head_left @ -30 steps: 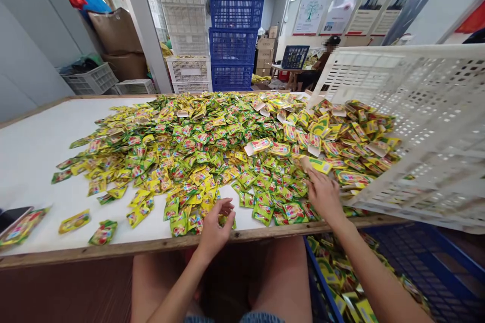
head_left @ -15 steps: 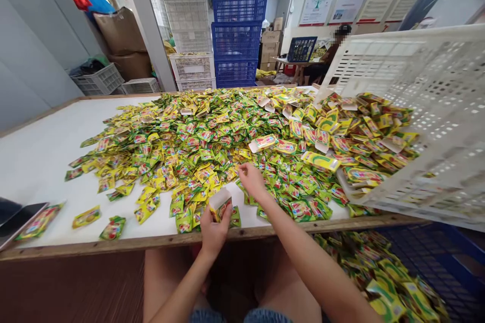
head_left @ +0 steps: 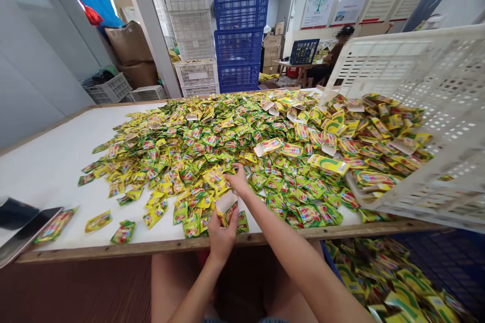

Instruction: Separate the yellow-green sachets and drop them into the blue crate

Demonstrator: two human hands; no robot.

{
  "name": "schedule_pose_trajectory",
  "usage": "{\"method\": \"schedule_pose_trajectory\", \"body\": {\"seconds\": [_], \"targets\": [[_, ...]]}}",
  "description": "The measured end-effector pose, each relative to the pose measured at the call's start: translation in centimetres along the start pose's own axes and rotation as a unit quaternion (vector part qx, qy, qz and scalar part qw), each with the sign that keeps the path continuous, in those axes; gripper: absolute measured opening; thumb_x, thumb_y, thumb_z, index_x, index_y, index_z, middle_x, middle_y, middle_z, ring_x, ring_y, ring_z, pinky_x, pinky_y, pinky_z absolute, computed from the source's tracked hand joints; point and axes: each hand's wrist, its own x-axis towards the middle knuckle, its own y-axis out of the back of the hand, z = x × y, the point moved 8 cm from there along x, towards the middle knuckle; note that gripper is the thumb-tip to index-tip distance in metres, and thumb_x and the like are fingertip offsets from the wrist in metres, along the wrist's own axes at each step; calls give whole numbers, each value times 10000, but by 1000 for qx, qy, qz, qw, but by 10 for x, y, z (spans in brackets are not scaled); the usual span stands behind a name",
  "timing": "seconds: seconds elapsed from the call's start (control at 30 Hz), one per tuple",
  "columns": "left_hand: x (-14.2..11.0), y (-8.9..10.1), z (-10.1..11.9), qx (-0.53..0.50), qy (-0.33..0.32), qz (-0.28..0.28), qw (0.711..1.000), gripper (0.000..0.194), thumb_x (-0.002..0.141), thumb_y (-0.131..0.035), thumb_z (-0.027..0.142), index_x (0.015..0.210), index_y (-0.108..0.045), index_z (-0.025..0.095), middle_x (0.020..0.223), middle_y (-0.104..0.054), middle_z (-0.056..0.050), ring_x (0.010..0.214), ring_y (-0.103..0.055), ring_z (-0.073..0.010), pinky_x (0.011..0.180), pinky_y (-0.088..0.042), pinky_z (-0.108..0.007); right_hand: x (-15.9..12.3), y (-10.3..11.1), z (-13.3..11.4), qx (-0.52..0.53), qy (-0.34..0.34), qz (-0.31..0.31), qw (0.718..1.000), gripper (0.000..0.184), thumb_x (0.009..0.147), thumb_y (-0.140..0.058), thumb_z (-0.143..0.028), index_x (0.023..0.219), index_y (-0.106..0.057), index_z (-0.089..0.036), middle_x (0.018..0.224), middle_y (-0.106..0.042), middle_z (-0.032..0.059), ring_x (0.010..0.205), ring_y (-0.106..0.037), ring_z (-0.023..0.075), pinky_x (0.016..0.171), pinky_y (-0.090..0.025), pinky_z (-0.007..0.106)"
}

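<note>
My left hand (head_left: 222, 236) is closed around a small printed carton (head_left: 226, 208), whose white end flap stands open, just above the table's front edge. Beyond the carton, my right hand (head_left: 238, 181) pinches at a yellow sachet (head_left: 215, 179) on the near side of the heap. Its fingertips are partly hidden, and the sachet seems to be between them. Green sachets (head_left: 192, 226) lie on the white tabletop beside the carton. The large heap of yellow and green sachets (head_left: 204, 136) spreads behind both hands.
A white crate (head_left: 428, 75) lies tipped at the right, spilling filled cartons (head_left: 379, 161). A blue crate (head_left: 428, 257) below holds more cartons. At the left edge lies a phone (head_left: 32, 234). Blue crates (head_left: 242, 5) are stacked behind; a person (head_left: 333, 55) sits farther back.
My right hand has shifted left, closer to the carton, and now touches a yellow sachet. My left hand keeps holding the carton. The whole view has turned slightly.
</note>
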Motion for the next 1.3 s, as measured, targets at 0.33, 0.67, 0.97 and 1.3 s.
{"method": "schedule_pose_trajectory", "body": {"seconds": [0.33, 0.67, 0.97, 1.3], "targets": [[4, -8, -1, 5, 19, -41, 999, 343, 742, -627, 324, 1010, -575, 117, 906, -660, -85, 802, -615, -187, 768, -481, -296, -43, 138, -20, -33, 163, -1, 986, 530, 690, -586, -196, 1190, -414, -217, 978, -562, 44, 846, -564, 163, 776, -449, 315], [5, -13, 2, 19, 14, -66, 998, 343, 753, -617, 317, 1031, -564, 123, 931, -658, -90, 815, -614, -179, 784, -471, -287, -54, 164, 16, -77, 132, 8, 988, 428, 735, -585, -301, 1134, -472, -193, 1045, -544, 81, 762, -562, 153, 697, -483, 318], [6, -15, -1, 20, 23, -74, 997, 359, 739, -625, 337, 1020, -572, 119, 936, -654, -99, 830, -610, -194, 789, -463, -297, -84, 163, 2, -342, 253, 37, 904, 561, 726, -611, -221, 1257, -432, -242, 1213, -421, 97, 1134, -389, 261, 944, -348, 427], [5, -15, -5, 9, 29, -78, 996, 349, 731, -637, 327, 1006, -583, 119, 913, -665, -81, 819, -617, -185, 771, -479, -286, -81, 143, -12, -489, 308, -11, 816, 362, 710, -662, -217, 1053, -548, -236, 1202, -476, 65, 1126, -370, 272, 920, -286, 420]]}}
